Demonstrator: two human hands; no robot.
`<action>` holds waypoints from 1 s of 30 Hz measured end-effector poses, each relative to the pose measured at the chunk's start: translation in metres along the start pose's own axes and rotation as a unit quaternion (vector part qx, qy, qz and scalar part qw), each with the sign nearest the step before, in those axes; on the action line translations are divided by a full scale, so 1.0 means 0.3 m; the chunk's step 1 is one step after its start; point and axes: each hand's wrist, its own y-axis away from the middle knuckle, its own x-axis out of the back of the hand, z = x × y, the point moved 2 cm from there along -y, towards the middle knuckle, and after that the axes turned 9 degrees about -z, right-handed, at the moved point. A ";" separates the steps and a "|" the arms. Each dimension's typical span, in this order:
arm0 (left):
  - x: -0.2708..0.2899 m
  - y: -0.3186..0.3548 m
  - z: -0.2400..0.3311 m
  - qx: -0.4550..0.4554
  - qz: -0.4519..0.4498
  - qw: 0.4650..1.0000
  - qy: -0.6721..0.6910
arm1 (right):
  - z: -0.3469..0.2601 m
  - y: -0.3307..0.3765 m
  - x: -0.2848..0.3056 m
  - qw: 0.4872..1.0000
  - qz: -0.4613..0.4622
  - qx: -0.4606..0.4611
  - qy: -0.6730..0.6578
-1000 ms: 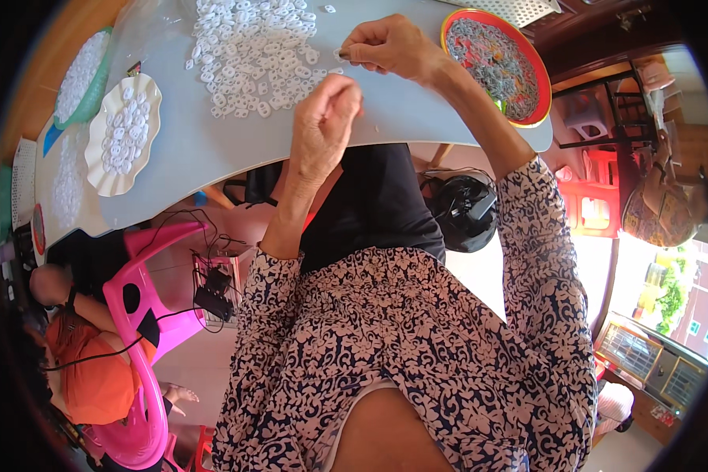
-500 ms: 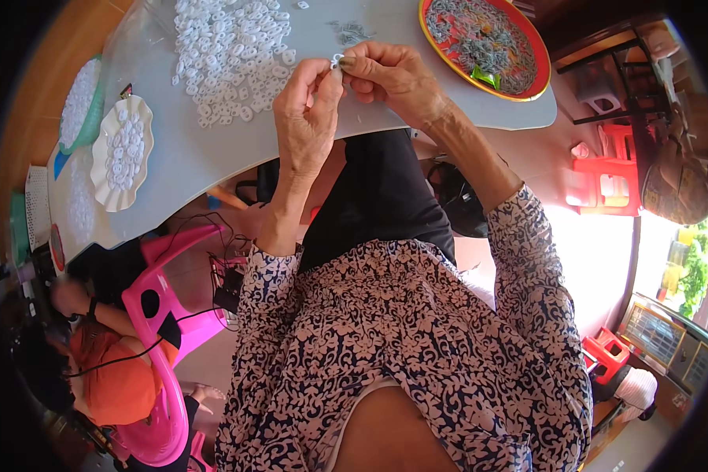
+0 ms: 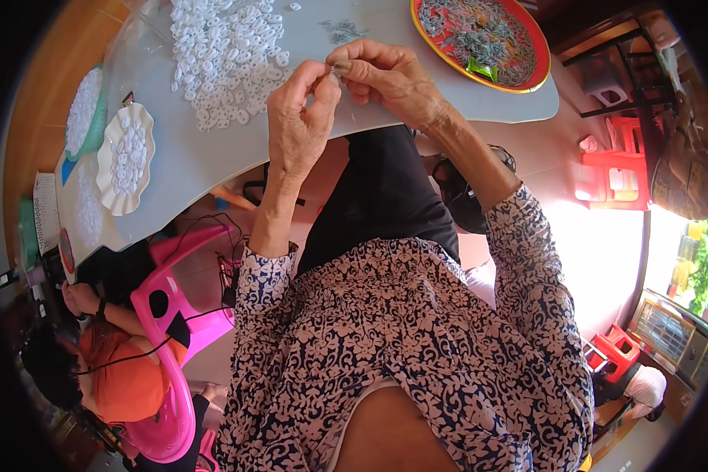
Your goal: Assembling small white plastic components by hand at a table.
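Left hand (image 3: 300,122) and right hand (image 3: 389,85) pinch a small piece (image 3: 334,71), mostly hidden, near tabletop's (image 3: 193,145) front edge; big white pile (image 3: 228,55) remains; left-edge dish (image 3: 123,205) maybe done ones.

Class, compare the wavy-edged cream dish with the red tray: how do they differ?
The cream dish has a wavy edge; the red tray, a smooth one. The dish holds white pieces; the tray, mostly grey pieces. The dish sits at the left of the table, the tray at the right. Both hold many small things.
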 end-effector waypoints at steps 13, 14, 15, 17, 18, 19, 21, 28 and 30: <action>-0.003 -0.023 -0.026 0.150 -0.127 0.886 0.420 | 0.004 0.021 0.023 0.996 -0.060 0.019 -0.060; -0.004 -0.024 -0.032 0.150 -0.128 0.886 0.420 | 0.006 0.022 0.017 0.996 -0.060 0.019 -0.061; -0.006 -0.023 -0.041 0.144 -0.130 0.882 0.430 | 0.012 0.019 0.013 0.997 -0.028 0.032 -0.069; -0.013 -0.020 -0.049 0.138 -0.132 0.877 0.441 | 0.029 0.015 0.014 0.996 0.005 0.045 -0.078; -0.017 -0.019 -0.049 0.131 -0.114 0.880 0.443 | 0.040 0.011 0.020 0.994 0.020 0.050 -0.091; -0.020 -0.020 -0.048 0.123 -0.096 0.882 0.444 | 0.048 0.010 0.027 0.992 0.036 0.054 -0.105; -0.023 -0.020 -0.042 0.116 -0.083 0.889 0.435 | 0.047 0.011 0.028 0.992 0.030 0.053 -0.110; -0.030 -0.008 -0.026 0.062 -0.025 0.961 0.270 | 0.018 0.026 0.008 0.998 0.026 0.060 -0.008; -0.032 -0.003 -0.026 0.068 -0.035 0.967 0.244 | 0.026 0.029 0.010 0.997 0.033 0.063 0.001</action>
